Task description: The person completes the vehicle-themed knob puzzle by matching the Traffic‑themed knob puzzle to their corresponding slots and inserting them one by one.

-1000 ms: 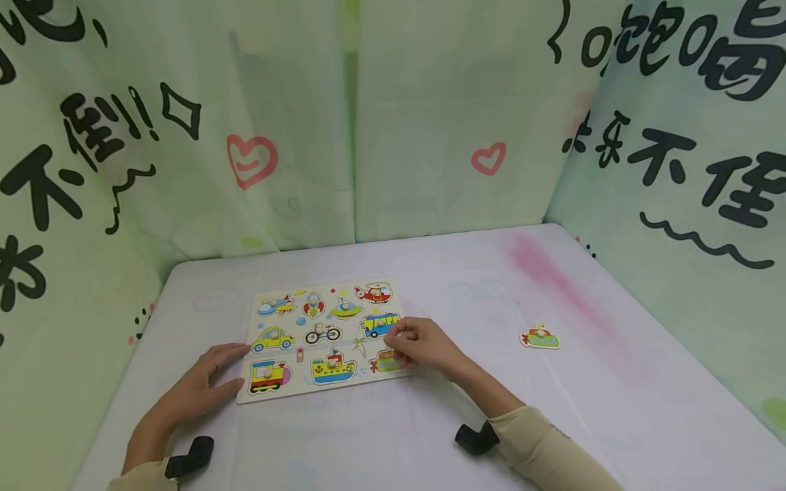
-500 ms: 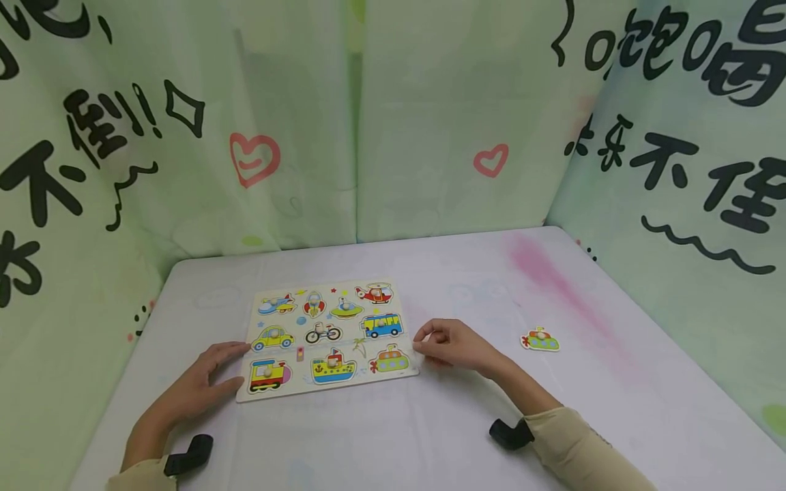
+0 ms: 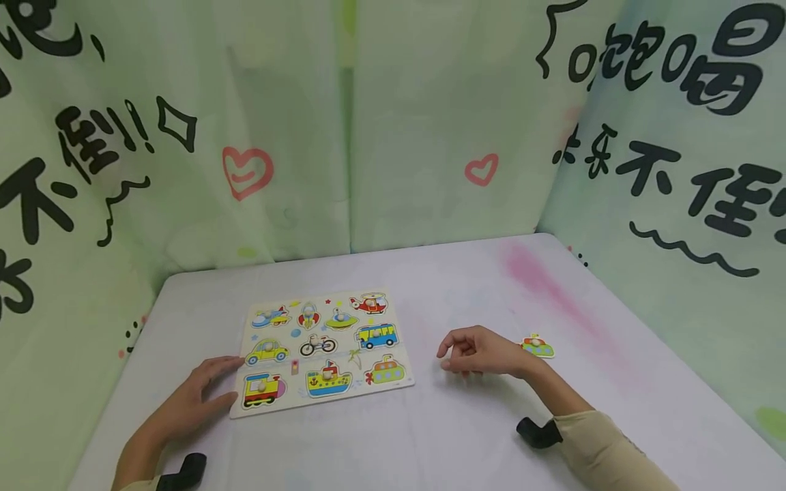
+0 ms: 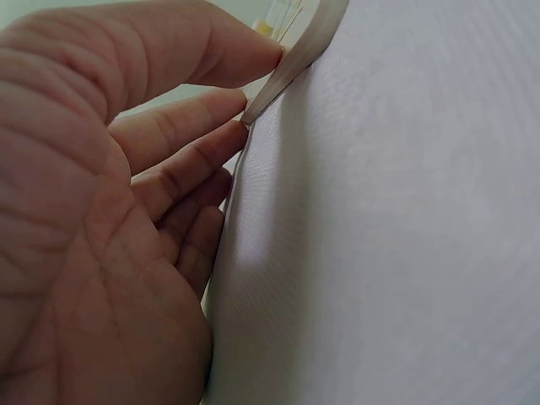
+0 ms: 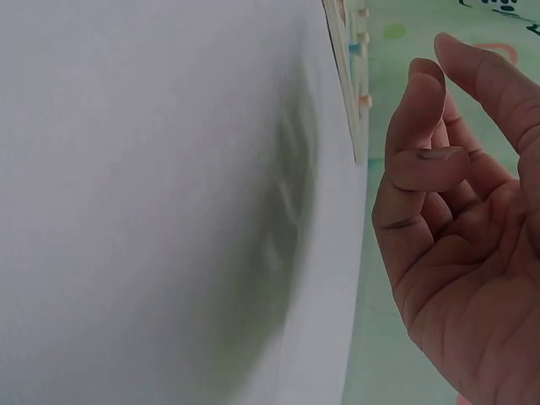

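Observation:
A wooden peg puzzle board (image 3: 291, 401) with colourful vehicles lies on the white table. My left hand (image 3: 192, 397) rests at its left edge, thumb and fingertips touching the side; the left wrist view shows the thumb against the board's edge (image 4: 305, 52). Right of the board, my right hand (image 3: 482, 351) hovers over the table with loosely bent fingers. Nothing is between those fingers (image 5: 419, 97) in the right wrist view. A green submarine puzzle piece (image 3: 538, 347) lies behind the right wrist, which partly covers it. A submarine picture (image 3: 385, 370) is also at the board's lower right corner.
The table (image 3: 319, 453) is covered in white cloth with a pink smear (image 3: 540, 279) at the far right. Light green curtains (image 3: 405, 204) with hearts and black lettering enclose its back and sides.
My right hand has moved from the board's lower right corner out to the right, and its fingers have loosened. The left hand has stayed at the board's edge. The camera view has shifted slightly.

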`<state>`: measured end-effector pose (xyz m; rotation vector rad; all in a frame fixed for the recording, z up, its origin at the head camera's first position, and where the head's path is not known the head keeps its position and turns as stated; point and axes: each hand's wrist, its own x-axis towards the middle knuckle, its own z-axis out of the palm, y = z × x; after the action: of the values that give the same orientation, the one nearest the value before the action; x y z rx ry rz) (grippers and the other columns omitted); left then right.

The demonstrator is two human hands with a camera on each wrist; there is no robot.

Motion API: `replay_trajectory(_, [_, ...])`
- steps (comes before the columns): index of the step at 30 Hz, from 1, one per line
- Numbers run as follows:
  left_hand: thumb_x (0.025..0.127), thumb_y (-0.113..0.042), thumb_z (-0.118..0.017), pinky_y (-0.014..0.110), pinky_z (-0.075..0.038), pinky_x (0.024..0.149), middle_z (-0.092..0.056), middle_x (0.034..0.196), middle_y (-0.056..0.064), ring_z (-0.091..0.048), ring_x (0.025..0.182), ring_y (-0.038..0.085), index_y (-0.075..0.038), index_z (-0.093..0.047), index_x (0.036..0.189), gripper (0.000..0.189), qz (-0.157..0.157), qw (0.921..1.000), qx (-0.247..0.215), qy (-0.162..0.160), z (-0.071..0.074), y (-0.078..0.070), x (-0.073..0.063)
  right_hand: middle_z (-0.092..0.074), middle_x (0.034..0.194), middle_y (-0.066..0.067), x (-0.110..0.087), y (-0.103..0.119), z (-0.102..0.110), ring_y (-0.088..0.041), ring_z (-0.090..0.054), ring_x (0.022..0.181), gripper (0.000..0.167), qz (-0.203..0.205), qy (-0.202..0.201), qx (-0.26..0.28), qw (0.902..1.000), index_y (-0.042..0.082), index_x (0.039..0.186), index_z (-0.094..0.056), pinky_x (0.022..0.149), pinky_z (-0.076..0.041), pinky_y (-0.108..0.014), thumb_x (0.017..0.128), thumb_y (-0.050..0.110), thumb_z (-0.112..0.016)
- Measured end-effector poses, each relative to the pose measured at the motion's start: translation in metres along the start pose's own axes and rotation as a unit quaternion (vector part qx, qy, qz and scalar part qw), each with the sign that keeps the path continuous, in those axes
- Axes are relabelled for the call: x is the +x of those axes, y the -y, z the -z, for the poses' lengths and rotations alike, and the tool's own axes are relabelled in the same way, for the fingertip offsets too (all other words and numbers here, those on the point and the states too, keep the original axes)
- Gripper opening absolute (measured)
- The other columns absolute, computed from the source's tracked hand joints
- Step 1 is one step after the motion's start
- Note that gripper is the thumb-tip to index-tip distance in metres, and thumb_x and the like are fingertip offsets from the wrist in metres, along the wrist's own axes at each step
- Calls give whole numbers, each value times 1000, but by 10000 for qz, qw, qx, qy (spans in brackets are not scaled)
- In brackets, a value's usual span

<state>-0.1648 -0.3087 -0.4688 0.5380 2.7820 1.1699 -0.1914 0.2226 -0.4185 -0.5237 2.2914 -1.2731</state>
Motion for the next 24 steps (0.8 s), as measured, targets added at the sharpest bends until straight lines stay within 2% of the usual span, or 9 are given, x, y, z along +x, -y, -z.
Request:
replay_trajectory(5, [91,-15,-76,73,-32,108,-47,146,24,-37,138,49,-4,-54,143,57,131,9999,-106,24,-2,-1,-4,-64,75,-8,-11,-4,13,-27,-57,64,21,-53,-299,26,9995,11,109,-69,53,-43,-24,93,23,-76])
replay_trajectory(12, [90,-13,-76,74,-31,108,-47,145,25,-37,138,51,-3,-55,142,57,136,9999,-49,-6,-1,-1,-2,-62,77,-12,-31,-10,33,-35,-57,67,25,-123,-589,-180,9980,7,112,-68,53,-44,-28,96,26,-74])
replay_trajectory(20, [91,-14,-76,75,-31,108,-45,147,25,-35,139,51,-4,-53,144,58,304,9995,-8,98,-1,-4,-4,-63,80,-11,-52,-24,48,-31,-57,67,30,-233,-894,-212,9955,2,115,-66,55,-46,-26,96,24,-74])
replay_trajectory(24, [91,-14,-75,75,-30,108,-44,148,25,-35,139,51,-4,-53,145,59,313,9995,-13,106,-1,-4,-4,-64,82,-16,-57,-32,52,-28,-57,66,33,-281,-934,-137,9951,-1,117,-64,55,-47,-26,96,24,-74])
